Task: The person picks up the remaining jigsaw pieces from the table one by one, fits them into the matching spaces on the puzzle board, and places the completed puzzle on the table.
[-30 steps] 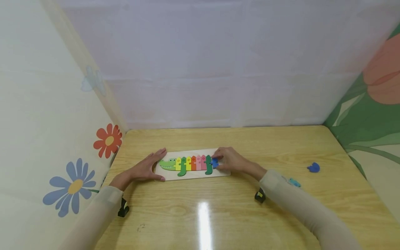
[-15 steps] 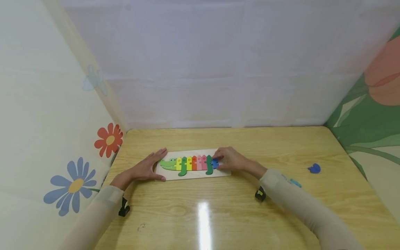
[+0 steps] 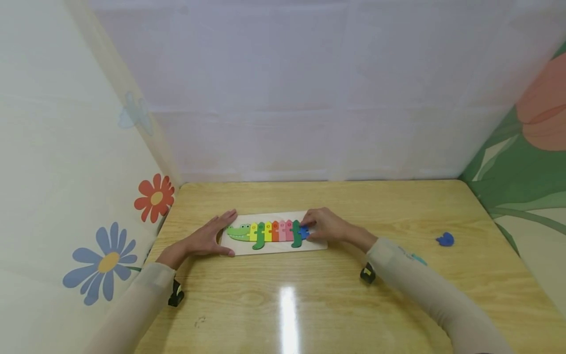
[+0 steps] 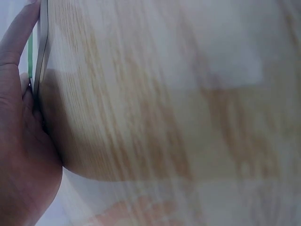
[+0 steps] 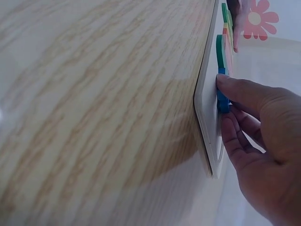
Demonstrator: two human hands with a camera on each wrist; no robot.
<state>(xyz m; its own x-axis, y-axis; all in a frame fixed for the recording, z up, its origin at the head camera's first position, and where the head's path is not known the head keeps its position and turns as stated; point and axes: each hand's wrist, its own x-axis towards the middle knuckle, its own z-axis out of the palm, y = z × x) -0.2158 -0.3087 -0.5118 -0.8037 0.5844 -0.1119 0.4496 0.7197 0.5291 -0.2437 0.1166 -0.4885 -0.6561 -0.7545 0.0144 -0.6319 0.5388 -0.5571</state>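
Note:
A pale wooden puzzle board (image 3: 274, 250) lies on the table, with a row of coloured pieces forming a crocodile. Its light green head (image 3: 239, 232) is at the left. My left hand (image 3: 205, 240) spans the board's left end, thumb at the front edge and straight fingers at the back. At the right end, my right hand (image 3: 329, 227) pinches a blue puzzle piece (image 3: 304, 232) between thumb and fingers. That piece sits against the dark green leg piece (image 3: 297, 235). In the right wrist view, the blue piece (image 5: 223, 96) stands slightly proud of the board, partly covered by the thumb.
A dark blue piece (image 3: 446, 239) lies on the table (image 3: 247, 305) at the right. Near the right sleeve is a light blue piece (image 3: 419, 259), partly hidden by it. Black wrist cameras hang below both wrists. Fabric walls stand behind and at both sides.
The head view has shifted very slightly. Both hands stay in place on the board, and the right one still pinches the blue puzzle piece beside the dark green one.

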